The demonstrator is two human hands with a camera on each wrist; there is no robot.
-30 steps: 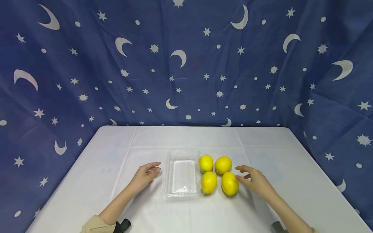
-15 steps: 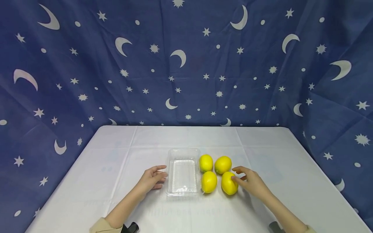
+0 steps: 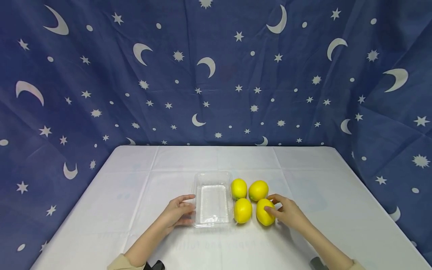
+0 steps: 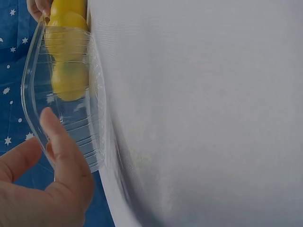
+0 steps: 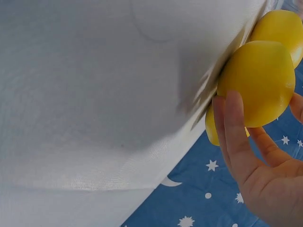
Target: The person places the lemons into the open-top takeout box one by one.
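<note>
A transparent plastic container (image 3: 195,221) stands on the white table in the head view, with no lemon inside it. My left hand (image 3: 177,213) is at its left side, fingers loosely extended against or very near the wall; contact is unclear. Several yellow lemons sit right of the container. My right hand (image 3: 291,214) has its thumb and fingers around the near right lemon (image 3: 264,213), which still rests on the table. In the right wrist view, fingers (image 5: 234,118) lie along one side of that lemon (image 5: 259,82), with the thumb tip opposite.
Beside the container's right wall are a near lemon (image 3: 242,211) and a far lemon (image 3: 239,188). Another lemon (image 3: 258,190) lies behind the one at my right hand. Behind the white-covered table (image 3: 303,161) hangs a blue curtain (image 3: 222,75) with moons and stars.
My left hand has moved right to the container's left side. My right hand has moved left, bringing its thumb and fingers around the near right lemon. Container and lemons have stayed practically in place.
</note>
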